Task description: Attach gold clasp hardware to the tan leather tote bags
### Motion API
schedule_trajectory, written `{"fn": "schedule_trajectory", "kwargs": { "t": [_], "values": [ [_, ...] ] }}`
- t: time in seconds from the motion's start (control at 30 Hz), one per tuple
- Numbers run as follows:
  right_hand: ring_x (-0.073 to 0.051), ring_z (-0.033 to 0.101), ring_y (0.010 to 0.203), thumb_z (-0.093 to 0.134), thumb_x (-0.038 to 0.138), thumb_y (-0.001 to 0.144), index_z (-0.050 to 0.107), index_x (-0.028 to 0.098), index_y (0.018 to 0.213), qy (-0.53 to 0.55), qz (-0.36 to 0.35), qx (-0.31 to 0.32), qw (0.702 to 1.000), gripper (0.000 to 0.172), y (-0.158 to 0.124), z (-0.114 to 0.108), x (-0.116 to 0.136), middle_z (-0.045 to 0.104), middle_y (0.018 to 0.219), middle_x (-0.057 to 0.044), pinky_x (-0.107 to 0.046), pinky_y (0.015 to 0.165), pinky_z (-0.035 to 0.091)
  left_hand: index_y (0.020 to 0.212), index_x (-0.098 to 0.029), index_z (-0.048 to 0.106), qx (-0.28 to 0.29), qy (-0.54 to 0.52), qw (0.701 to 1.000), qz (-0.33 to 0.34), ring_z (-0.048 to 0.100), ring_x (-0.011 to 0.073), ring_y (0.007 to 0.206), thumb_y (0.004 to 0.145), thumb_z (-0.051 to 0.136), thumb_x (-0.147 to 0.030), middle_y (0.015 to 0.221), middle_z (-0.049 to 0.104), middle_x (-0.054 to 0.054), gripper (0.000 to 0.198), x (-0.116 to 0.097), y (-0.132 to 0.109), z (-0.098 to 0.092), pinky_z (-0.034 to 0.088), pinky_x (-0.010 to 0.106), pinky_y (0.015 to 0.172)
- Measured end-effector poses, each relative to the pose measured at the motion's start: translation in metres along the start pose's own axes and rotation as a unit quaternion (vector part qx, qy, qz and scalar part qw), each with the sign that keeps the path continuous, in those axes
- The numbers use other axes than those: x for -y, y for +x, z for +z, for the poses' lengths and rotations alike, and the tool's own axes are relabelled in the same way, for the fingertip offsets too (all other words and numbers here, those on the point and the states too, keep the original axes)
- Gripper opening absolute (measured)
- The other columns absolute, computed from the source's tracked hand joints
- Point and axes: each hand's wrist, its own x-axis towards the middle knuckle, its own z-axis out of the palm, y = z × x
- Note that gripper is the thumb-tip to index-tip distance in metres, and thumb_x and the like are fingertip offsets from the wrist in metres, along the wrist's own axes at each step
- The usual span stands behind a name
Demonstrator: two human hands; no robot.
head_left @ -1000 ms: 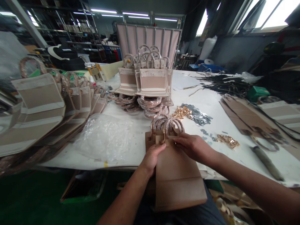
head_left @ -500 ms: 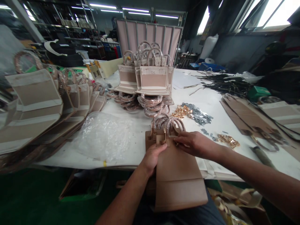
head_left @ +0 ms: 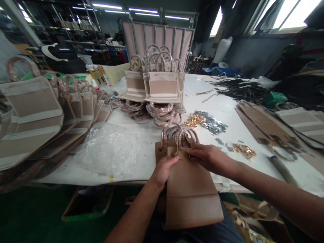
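A brown leather bag panel hangs over the table's front edge toward my lap, its plastic-wrapped handles lying on the table beyond. My left hand grips the panel's upper left edge, thumb on top beside a folded leather tab; its other fingers are hidden underneath. At the panel's upper right, my right hand is closed in a pinch close to the leather. A small gold-coloured metal piece shows at its fingertips, partly hidden.
Gold metal pieces and grey metal plates lie in piles on the white table. Beige bag panels with wrapped handles are stacked ahead, more at left. Clear plastic lies left, a dark cylindrical bar right.
The view has shifted slightly. My right fingertips have drawn closer to the panel's surface, and less of the gold piece shows. My left hand keeps its hold.
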Motion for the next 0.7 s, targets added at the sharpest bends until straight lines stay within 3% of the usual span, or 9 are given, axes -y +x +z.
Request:
{"fn": "schedule_trajectory", "kwargs": {
  "t": [0.23, 0.37, 0.57, 0.7],
  "values": [
    [-0.02, 0.065, 0.077, 0.064, 0.021, 0.104, 0.077, 0.023, 0.107, 0.024, 0.068, -0.034, 0.997, 0.013, -0.002, 0.008, 0.005, 0.066, 0.092, -0.004, -0.028, 0.068, 0.045, 0.112, -0.008, 0.082, 0.004, 0.029, 1.0, 0.007, 0.077, 0.0299, 0.088, 0.074, 0.09, -0.044, 0.1, 0.083, 0.016, 0.053, -0.001, -0.001, -0.001, 0.057, 0.037, 0.086],
    [-0.019, 0.066, 0.08, 0.069, 0.017, 0.101, 0.075, 0.023, 0.114, 0.048, 0.088, -0.049, 0.994, 0.016, -0.002, 0.009, 0.005, 0.067, 0.096, -0.003, -0.028, 0.071, 0.046, 0.109, -0.009, 0.083, 0.018, 0.035, 0.999, 0.008, 0.077, 0.0277, 0.085, 0.073, 0.091, -0.045, 0.097, 0.083, 0.015, 0.052, -0.003, -0.001, 0.001, 0.057, 0.035, 0.085],
    [-0.018, 0.066, 0.081, 0.067, 0.017, 0.1, 0.077, 0.022, 0.103, 0.063, 0.074, 0.012, 0.995, 0.011, 0.007, -0.002, 0.004, 0.067, 0.094, -0.003, -0.027, 0.072, 0.046, 0.104, -0.008, 0.082, 0.005, 0.029, 0.999, 0.015, 0.077, 0.0255, 0.081, 0.071, 0.092, -0.043, 0.094, 0.083, 0.014, 0.048, -0.003, -0.003, 0.004, 0.057, 0.032, 0.082],
    [-0.02, 0.066, 0.078, 0.061, 0.02, 0.103, 0.076, 0.022, 0.094, 0.002, 0.077, 0.024, 0.997, 0.017, 0.01, 0.003, 0.01, 0.065, 0.091, -0.004, -0.03, 0.068, 0.046, 0.105, -0.008, 0.082, 0.0, 0.02, 1.0, 0.012, 0.076, 0.0262, 0.08, 0.074, 0.09, -0.04, 0.093, 0.083, 0.015, 0.045, -0.002, -0.002, 0.004, 0.057, 0.034, 0.082]
  ]
}}
